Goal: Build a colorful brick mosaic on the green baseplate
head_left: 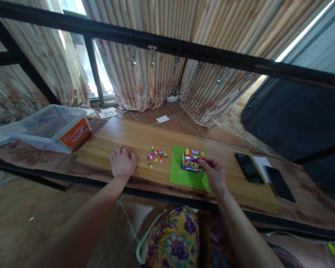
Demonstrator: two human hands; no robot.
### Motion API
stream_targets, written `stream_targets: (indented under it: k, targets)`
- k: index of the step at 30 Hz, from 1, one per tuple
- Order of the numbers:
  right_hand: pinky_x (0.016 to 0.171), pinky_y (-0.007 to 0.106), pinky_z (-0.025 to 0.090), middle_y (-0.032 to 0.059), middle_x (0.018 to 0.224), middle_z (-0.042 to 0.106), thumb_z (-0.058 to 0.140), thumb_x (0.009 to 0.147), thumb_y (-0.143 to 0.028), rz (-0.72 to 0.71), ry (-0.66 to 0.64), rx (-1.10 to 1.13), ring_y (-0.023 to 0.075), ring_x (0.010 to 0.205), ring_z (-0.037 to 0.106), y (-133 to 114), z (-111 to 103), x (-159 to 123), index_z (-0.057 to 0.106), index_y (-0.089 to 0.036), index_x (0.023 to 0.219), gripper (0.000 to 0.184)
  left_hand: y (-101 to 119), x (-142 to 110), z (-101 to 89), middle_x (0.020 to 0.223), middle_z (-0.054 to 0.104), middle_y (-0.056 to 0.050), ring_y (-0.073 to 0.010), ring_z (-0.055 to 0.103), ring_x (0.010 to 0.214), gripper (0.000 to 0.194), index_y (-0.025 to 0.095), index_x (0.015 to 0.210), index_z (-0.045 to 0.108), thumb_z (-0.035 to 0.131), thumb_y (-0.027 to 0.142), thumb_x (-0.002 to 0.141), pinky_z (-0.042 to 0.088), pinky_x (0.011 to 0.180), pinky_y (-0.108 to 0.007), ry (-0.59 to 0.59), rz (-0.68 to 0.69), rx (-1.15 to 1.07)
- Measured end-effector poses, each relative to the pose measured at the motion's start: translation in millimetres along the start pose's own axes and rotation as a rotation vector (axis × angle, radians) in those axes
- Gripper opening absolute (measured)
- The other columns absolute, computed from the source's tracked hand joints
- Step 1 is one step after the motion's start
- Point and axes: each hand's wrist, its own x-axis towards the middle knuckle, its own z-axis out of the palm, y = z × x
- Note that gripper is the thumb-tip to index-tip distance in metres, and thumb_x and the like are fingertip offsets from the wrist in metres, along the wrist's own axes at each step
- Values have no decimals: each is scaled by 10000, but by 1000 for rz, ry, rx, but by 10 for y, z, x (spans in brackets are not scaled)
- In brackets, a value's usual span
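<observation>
A small house-like build of colourful toy bricks stands on a bright green studded baseplate. My right hand is at the build's right side, thumb and fingers closed on its edge; any small brick between the fingertips is hidden. Left of the baseplate lies a loose scatter of tiny bricks in yellow, pink, red, green and white. My left hand rests palm down on the wooden board, left of that scatter. Its fingers are curled, and nothing shows in them.
A clear plastic bin with an orange label stands at the board's left end. Toward the right lie a black phone, a second dark device and white paper. A black metal rail crosses in front of the curtains.
</observation>
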Motion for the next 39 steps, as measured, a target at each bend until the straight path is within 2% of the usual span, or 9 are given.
stream_targets:
  k: [4, 6, 10, 13, 16, 20, 25, 31, 39]
  targets:
    - [633, 295, 511, 25, 738, 709, 765, 692, -524, -128, 178, -58, 162, 659, 637, -85, -46, -112, 710, -170, 821, 380, -8, 1, 15, 1314, 630, -203, -377, 542, 1232, 407, 109, 1222, 648, 471, 297, 907, 410, 1053, -507, 17, 9, 5]
    - [669, 313, 516, 39, 765, 717, 731, 752, -492, -180, 200, -99, 179, 696, 646, -138, -7, -231, 718, -170, 839, 334, -13, 0, 27, 1306, 633, -206, -375, 545, 1225, 408, 103, 1220, 648, 468, 297, 910, 412, 1049, -504, 17, 13, 12]
    - [796, 351, 534, 66, 907, 755, 663, 851, -437, -252, 6, -177, 215, 844, 689, -222, 227, -552, 733, -196, 904, 256, -22, -5, 50, 1290, 638, -197, -369, 551, 1217, 385, 115, 1195, 656, 459, 300, 920, 414, 1045, -502, 23, 12, 17]
    - [790, 345, 534, 69, 944, 752, 595, 902, -383, -339, -242, -336, 219, 862, 690, -219, 471, -729, 743, -216, 935, 225, -21, -13, 52, 1285, 643, -187, -367, 553, 1215, 373, 120, 1183, 659, 462, 300, 922, 417, 1043, -499, 33, 14, 16]
    - [774, 341, 529, 80, 917, 741, 535, 923, -294, -419, -379, -452, 219, 827, 682, -145, 700, -755, 749, -207, 954, 233, -11, -18, 37, 1284, 646, -178, -367, 556, 1208, 365, 119, 1177, 658, 467, 298, 922, 423, 1038, -499, 28, 12, 14]
    - [806, 338, 518, 87, 891, 725, 482, 921, -180, -507, -417, -565, 220, 839, 672, -8, 927, -622, 764, -198, 936, 283, -2, -20, 24, 1278, 649, -173, -363, 562, 1197, 354, 114, 1164, 660, 469, 291, 925, 428, 1034, -495, 15, 15, 21]
    - [856, 323, 499, 79, 917, 711, 475, 933, -116, -570, -483, -710, 212, 879, 648, 85, 1094, -428, 777, -213, 897, 319, -18, -22, 47, 1265, 657, -172, -360, 569, 1184, 357, 112, 1169, 662, 472, 295, 929, 433, 1029, -489, 36, 26, 31]
    - [888, 323, 486, 83, 980, 700, 542, 940, -132, -547, -523, -897, 222, 932, 626, 86, 1227, -342, 776, -202, 932, 245, -12, -24, 43, 1266, 651, -180, -365, 568, 1189, 364, 104, 1179, 655, 476, 296, 927, 436, 1026, -501, 26, 21, 22]
    - [937, 346, 473, 119, 1047, 693, 589, 950, -188, -564, -585, -1030, 249, 1013, 614, 19, 1275, -360, 744, -168, 971, 158, -18, -18, 52, 1290, 642, -184, -364, 558, 1215, 360, 112, 1183, 655, 483, 286, 919, 425, 1044, -506, 25, 6, -11]
